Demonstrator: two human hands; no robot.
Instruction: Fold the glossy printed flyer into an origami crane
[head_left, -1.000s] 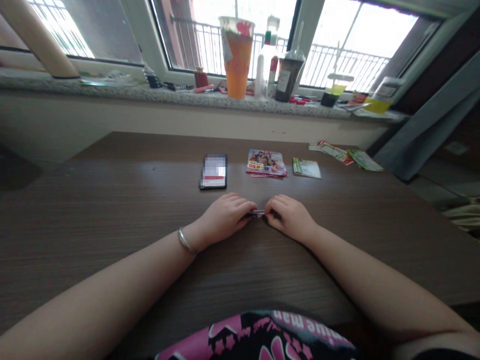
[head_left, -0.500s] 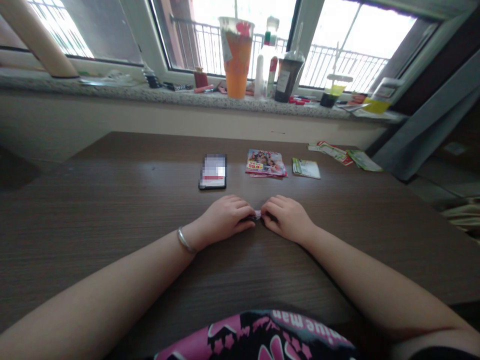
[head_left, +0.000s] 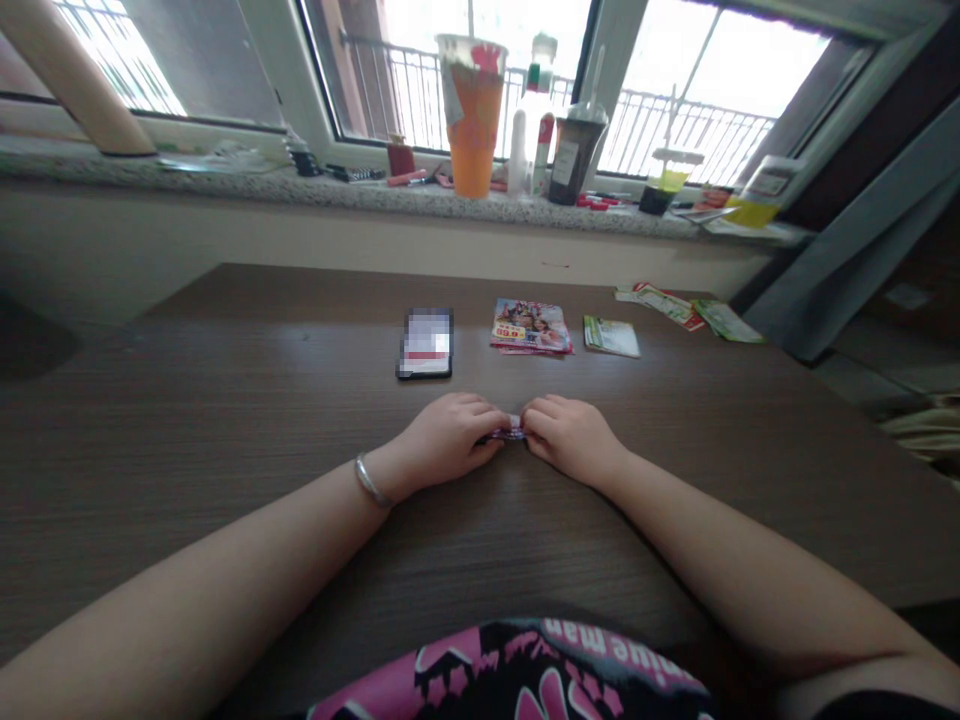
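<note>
My left hand (head_left: 448, 438) and my right hand (head_left: 571, 436) rest on the dark wooden table (head_left: 225, 420), fingertips meeting. Both pinch a small folded piece of pink and purple paper (head_left: 511, 431) between them; most of it is hidden by the fingers. A silver bangle (head_left: 368, 481) circles my left wrist. Beyond the hands lie a phone (head_left: 427, 343) with a lit screen, a stack of colourful printed leaflets (head_left: 531, 327) and a green and white leaflet (head_left: 612, 337).
More leaflets (head_left: 679, 307) lie at the table's far right. The stone windowsill (head_left: 225, 183) holds a tall orange cup (head_left: 472, 115), a bottle (head_left: 529, 118), a dark drink cup (head_left: 575, 150), a yellow-green cup (head_left: 667, 178) and small clutter.
My two hands have drawn slightly closer together over the small paper, so less of it shows. Nothing else on the table has moved.
</note>
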